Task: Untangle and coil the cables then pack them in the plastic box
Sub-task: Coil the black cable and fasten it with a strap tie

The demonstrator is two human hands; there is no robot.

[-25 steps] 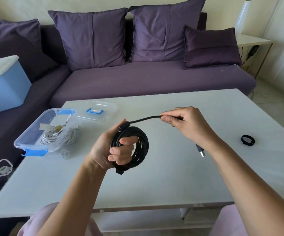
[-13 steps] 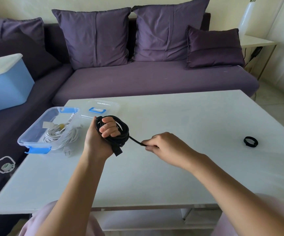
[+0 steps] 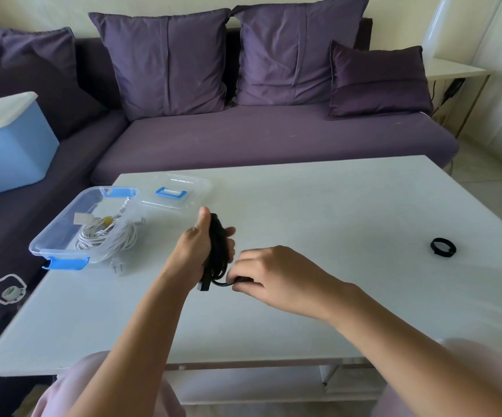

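My left hand (image 3: 197, 248) grips a coiled black cable (image 3: 218, 251) edge-on above the white table (image 3: 319, 206), thumb up. My right hand (image 3: 269, 276) pinches the cable's loose end just below and right of the coil. The clear plastic box (image 3: 63, 233) with blue clips stands at the table's left edge, holding a coiled white cable (image 3: 105, 237) whose plug hangs out over the near rim. The box's clear lid (image 3: 174, 192) with a blue handle lies just behind it.
A small black band (image 3: 443, 247) lies on the table at the right. A purple sofa (image 3: 274, 136) with cushions runs behind the table. On the sofa at the left stands a blue box (image 3: 6, 149). A small white device (image 3: 7, 290) lies at lower left.
My left hand turned the coil edge-on and moved it right. My right hand came in close under the coil, winding the free end in so that only a short tail remains.
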